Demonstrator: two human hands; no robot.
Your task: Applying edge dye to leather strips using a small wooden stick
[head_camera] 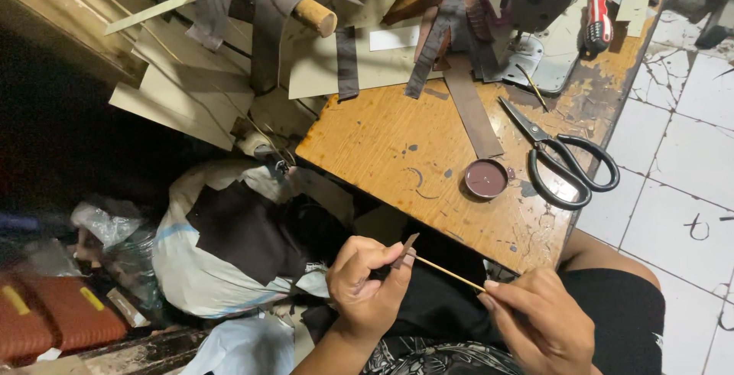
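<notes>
Head view: left hand (367,283) pinching small brown strip (405,250), right hand (539,321) gripping thin stick (451,274) touching it, near table edge (428,222). Risk, likely: strip slipping free, or dye smearing onto fingers through shaky stick.

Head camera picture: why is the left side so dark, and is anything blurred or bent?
Head view: light falls on the orange wooden table and white floor tiles, while the space left of the table stays in deep shadow. The black-handled scissors look sharp; the left hand and right hand, holding a thin wooden stick, are slightly soft. The table edges splay outward, as from a wide lens.
</notes>
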